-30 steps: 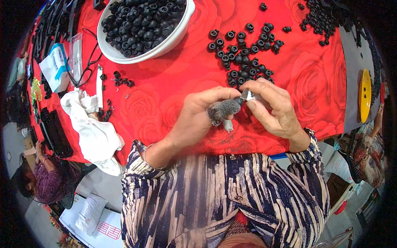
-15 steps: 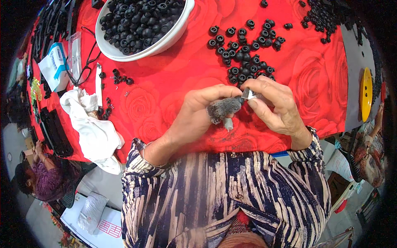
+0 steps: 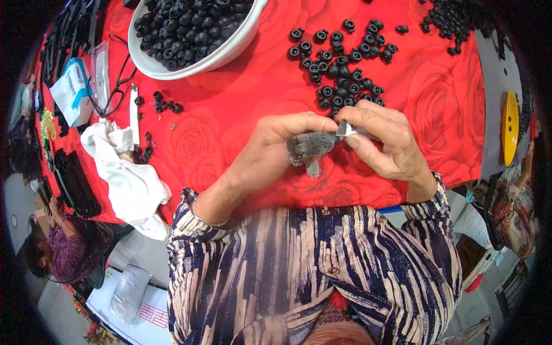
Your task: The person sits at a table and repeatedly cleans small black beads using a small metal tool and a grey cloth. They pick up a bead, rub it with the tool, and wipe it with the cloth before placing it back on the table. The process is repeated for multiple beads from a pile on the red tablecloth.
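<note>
In front of my chest both hands meet, fingers closed. My left hand (image 3: 261, 144) has a worn grey knitted cover (image 3: 310, 148) over one finger, with a pale frayed scrap (image 3: 313, 168) hanging below it. That hand pinches a small black part, mostly hidden behind the fingers. Between thumb and fingers of my right hand (image 3: 385, 138) is a short shiny metal blade (image 3: 345, 129), its edge against the black part. Just beyond the hands lies a loose cluster of round black plastic parts (image 3: 343, 83), each with a hollow end.
A white bowl (image 3: 253, 29) heaped with black parts stands at the far left. White cloth (image 3: 126, 184), eyeglasses (image 3: 113, 100) and a blue-white packet (image 3: 71, 92) lie leftward on the red tablecloth (image 3: 213, 123). A yellow dish (image 3: 510, 129) is at right. People sit at both sides.
The blade and both hands keep nearly the same place. The grey-covered finger has tilted slightly, and the whole view has shifted a little.
</note>
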A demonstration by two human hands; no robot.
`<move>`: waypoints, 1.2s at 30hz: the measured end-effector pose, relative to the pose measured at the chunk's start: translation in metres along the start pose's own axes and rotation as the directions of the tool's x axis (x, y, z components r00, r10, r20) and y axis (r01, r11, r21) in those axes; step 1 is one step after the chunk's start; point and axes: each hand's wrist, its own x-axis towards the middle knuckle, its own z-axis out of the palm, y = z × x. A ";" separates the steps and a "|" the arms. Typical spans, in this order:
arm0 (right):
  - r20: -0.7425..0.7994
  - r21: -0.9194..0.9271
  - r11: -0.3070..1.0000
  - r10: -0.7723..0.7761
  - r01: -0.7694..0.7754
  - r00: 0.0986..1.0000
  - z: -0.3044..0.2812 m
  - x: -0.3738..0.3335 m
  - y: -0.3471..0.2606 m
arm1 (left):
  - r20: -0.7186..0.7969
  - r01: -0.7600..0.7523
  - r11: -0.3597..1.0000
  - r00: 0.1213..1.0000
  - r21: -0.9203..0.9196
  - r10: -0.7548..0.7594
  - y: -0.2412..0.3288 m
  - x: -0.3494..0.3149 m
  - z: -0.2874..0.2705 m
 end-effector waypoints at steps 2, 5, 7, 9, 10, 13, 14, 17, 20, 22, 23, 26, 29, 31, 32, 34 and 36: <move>0.002 0.001 1.000 0.011 -0.011 1.000 0.000 0.000 0.000 | -0.015 -0.013 1.000 1.000 -0.006 0.013 -0.001 0.001 0.000; -0.032 0.004 0.999 0.046 -0.046 0.998 0.002 -0.001 0.002 | -0.045 -0.016 0.999 0.999 -0.036 0.014 -0.002 0.003 0.001; -0.025 0.002 0.999 0.045 -0.045 0.999 0.001 -0.001 0.002 | -0.073 0.006 0.998 0.997 -0.059 -0.010 -0.001 0.001 0.005; -0.017 0.003 0.999 0.040 -0.040 0.999 0.000 -0.001 0.002 | -0.075 -0.010 0.998 0.997 -0.066 0.005 -0.004 0.002 0.004; -0.013 0.006 0.999 0.039 -0.039 0.999 0.000 -0.001 0.002 | -0.076 -0.017 0.997 0.997 -0.070 0.012 -0.005 0.002 0.004; -0.013 -0.005 0.999 0.048 -0.048 0.999 -0.001 -0.001 0.000 | -0.075 -0.013 0.997 0.997 -0.082 0.007 -0.002 0.002 0.005; -0.014 -0.012 0.999 0.053 -0.053 0.999 -0.001 -0.001 -0.001 | -0.073 -0.022 0.997 0.997 -0.074 0.017 -0.002 0.002 0.005; -0.025 -0.023 0.999 0.049 -0.050 0.998 0.001 -0.001 0.000 | -0.065 -0.040 0.997 0.997 -0.067 0.035 -0.003 0.002 0.004; -0.042 -0.041 0.998 0.037 -0.038 0.998 0.002 -0.002 0.001 | -0.058 -0.031 0.996 0.998 -0.081 0.026 -0.003 0.002 0.002; -0.055 -0.027 0.999 0.030 -0.032 0.998 0.003 -0.002 0.000 | -0.064 -0.020 0.997 0.998 -0.069 0.015 -0.003 0.002 0.003; -0.061 -0.019 0.999 0.027 -0.028 0.998 0.003 -0.001 0.000 | -0.073 -0.008 0.997 0.997 -0.071 0.003 -0.002 0.002 0.004; -0.040 -0.037 0.999 0.010 -0.011 0.999 0.002 0.000 -0.001 | -0.082 0.012 0.997 0.996 -0.083 -0.018 -0.002 0.002 0.005; -0.041 -0.038 0.999 0.003 -0.005 0.999 0.003 0.000 -0.001 | -0.070 -0.011 0.995 0.998 -0.099 0.004 -0.006 0.003 0.002; -0.060 -0.031 0.999 -0.012 0.011 0.998 0.004 -0.001 0.001 | -0.066 -0.032 0.994 0.997 -0.107 0.025 -0.007 0.003 0.002; -0.069 -0.027 0.999 -0.020 0.019 0.997 0.005 -0.001 0.002 | -0.069 -0.026 0.994 0.997 -0.103 0.019 -0.007 0.003 0.002; -0.048 -0.031 0.999 0.010 -0.012 0.999 0.004 -0.001 0.000 | -0.073 -0.014 0.995 0.997 -0.097 0.007 -0.006 0.003 0.001; -0.031 -0.031 0.999 0.027 -0.028 0.999 0.002 -0.001 -0.001 | -0.088 0.018 0.997 0.996 -0.071 -0.025 -0.003 0.002 0.003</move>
